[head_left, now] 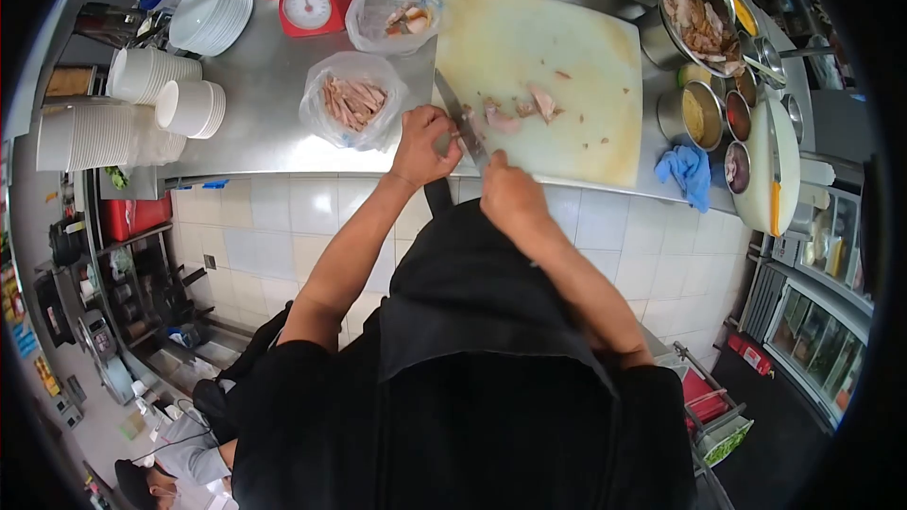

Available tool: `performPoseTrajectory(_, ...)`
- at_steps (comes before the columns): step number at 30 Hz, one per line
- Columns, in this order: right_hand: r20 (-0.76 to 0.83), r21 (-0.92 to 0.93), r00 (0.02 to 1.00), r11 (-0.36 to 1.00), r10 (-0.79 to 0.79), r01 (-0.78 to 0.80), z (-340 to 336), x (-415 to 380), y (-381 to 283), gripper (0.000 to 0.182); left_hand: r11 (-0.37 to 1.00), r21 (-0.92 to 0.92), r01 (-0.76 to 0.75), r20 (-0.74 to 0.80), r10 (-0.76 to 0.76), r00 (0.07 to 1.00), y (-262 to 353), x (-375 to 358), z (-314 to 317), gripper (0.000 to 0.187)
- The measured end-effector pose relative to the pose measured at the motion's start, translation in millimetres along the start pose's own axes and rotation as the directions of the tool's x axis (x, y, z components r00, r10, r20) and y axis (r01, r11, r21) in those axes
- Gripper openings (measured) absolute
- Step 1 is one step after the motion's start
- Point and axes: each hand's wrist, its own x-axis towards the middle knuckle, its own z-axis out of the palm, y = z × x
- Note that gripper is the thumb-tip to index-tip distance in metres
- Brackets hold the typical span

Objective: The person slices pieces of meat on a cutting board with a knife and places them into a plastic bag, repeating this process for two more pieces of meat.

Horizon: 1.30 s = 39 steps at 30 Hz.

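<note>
My right hand (513,191) grips a kitchen knife (458,113), its blade pointing away and to the left over the near-left part of the cutting board (595,57). Close to the left of the blade, my left hand (425,144) is closed with its fingers curled; what they pinch, if anything, I cannot make out. Beside the blade's right side lie pieces of cooked meat (501,119), with another chunk (544,102) further right and small scraps scattered about. Left of the board, a clear plastic bag (310,106) holds meat strips (354,102). Behind it, a second bag (370,17) contains meat scraps (409,19).
A red scale (331,2) stands at the back left, near stacked white bowls (213,14) and tubs (189,109). On the right are a pot of meat (699,24), a blue cloth (687,175) and a yellow-handled knife (776,198). Another person (189,453) is at lower left.
</note>
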Motion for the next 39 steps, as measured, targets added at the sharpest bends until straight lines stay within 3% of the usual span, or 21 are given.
performPoseTrajectory(3,0.008,0.017,0.996,0.996,-0.084,0.084,-38,0,12,0.021,1.0,-0.014,-0.018,-0.034,0.017,0.999,3,4,-2,0.029)
performPoseTrajectory(6,-0.101,0.056,0.974,0.976,-0.203,0.209,-49,0,57,0.021,0.981,-0.046,0.186,-0.127,-0.191,0.973,22,-3,-2,0.037)
performPoseTrajectory(7,-0.102,0.053,0.973,0.975,-0.209,0.215,-58,1,72,0.021,0.942,-0.088,0.323,-0.106,-0.331,0.938,35,-2,-3,0.043)
performPoseTrajectory(8,0.098,0.209,0.991,0.976,-0.088,0.065,-68,2,86,0.021,0.883,-0.125,0.452,-0.08,-0.464,0.882,44,1,-1,0.049)
performPoseTrajectory(9,0.313,0.325,0.95,0.939,0.005,-0.112,-73,4,94,0.022,0.88,-0.125,0.459,-0.067,-0.469,0.881,48,3,4,0.058)
performPoseTrajectory(10,0.317,0.322,0.948,0.941,-0.003,-0.104,-71,4,99,0.022,0.877,-0.123,0.464,-0.076,-0.474,0.877,54,4,8,0.058)
performPoseTrajectory(12,0.516,0.59,0.852,0.683,0.091,-0.43,-52,2,111,0.024,0.907,-0.023,0.421,-0.057,-0.421,0.905,64,11,14,0.057)
performPoseTrajectory(13,0.535,0.605,0.842,0.669,0.061,-0.433,-38,3,113,0.026,0.883,-0.064,0.465,-0.045,-0.468,0.883,62,11,19,0.058)
performPoseTrajectory(17,0.511,0.657,0.857,0.672,-0.063,-0.343,-13,6,67,0.031,0.845,-0.106,0.524,-0.179,-0.534,0.826,51,5,12,0.055)
performPoseTrajectory(19,0.371,0.643,0.913,0.757,-0.17,-0.12,-20,8,30,0.029,0.867,-0.08,0.492,-0.276,-0.494,0.825,39,0,-21,0.053)
performPoseTrajectory(20,0.358,0.656,0.916,0.747,-0.183,-0.107,-23,14,12,0.029,0.886,-0.078,0.457,-0.347,-0.453,0.821,31,-2,-39,0.052)
performPoseTrajectory(22,0.415,0.485,0.878,0.875,-0.24,0.01,-32,31,-20,0.026,0.854,-0.067,0.516,-0.37,-0.501,0.782,0,-1,-68,0.044)
performPoseTrajectory(24,0.406,0.416,0.892,0.909,-0.2,0.015,-48,41,-47,0.025,0.565,-0.345,0.749,-0.051,-0.808,0.587,-39,22,-101,0.035)
performPoseTrajectory(25,0.399,0.343,0.903,0.939,-0.159,0.013,-53,43,-53,0.026,0.568,-0.348,0.746,-0.057,-0.807,0.588,-60,22,-109,0.035)
performPoseTrajectory(27,0.293,0.295,0.94,0.952,-0.175,0.086,-53,38,-36,0.026,0.681,-0.35,0.643,-0.377,-0.731,0.569,-99,19,-105,0.028)
performPoseTrajectory(28,0.2,0.237,0.962,0.962,-0.187,0.138,-55,30,-22,0.026,0.677,-0.358,0.644,-0.367,-0.736,0.569,-78,25,-109,0.028)
performPoseTrajectory(30,0.173,0.273,0.975,0.958,-0.138,0.088,-70,10,6,0.026,0.752,-0.127,0.647,-0.366,-0.642,0.674,-26,25,-114,0.026)
performPoseTrajectory(33,0.02,0.174,0.999,0.984,-0.044,0.04,-86,-18,50,0.024,0.847,-0.186,0.497,-0.247,-0.53,0.811,22,22,-57,0.025)
performPoseTrajectory(34,-0.026,0.236,0.998,0.97,0.057,-0.049,-85,-23,65,0.024,0.862,-0.151,0.485,-0.116,-0.502,0.857,34,25,-36,0.025)
performPoseTrajectory(36,-0.079,0.302,0.984,0.945,0.161,-0.13,-92,-31,80,0.023,0.893,-0.095,0.441,0.024,-0.441,0.897,53,40,-3,0.031)
performPoseTrajectory(39,-0.089,0.314,0.968,0.929,0.236,-0.198,-98,-44,88,0.023,0.927,0.02,0.375,-0.003,-0.375,0.927,54,56,30,0.035)
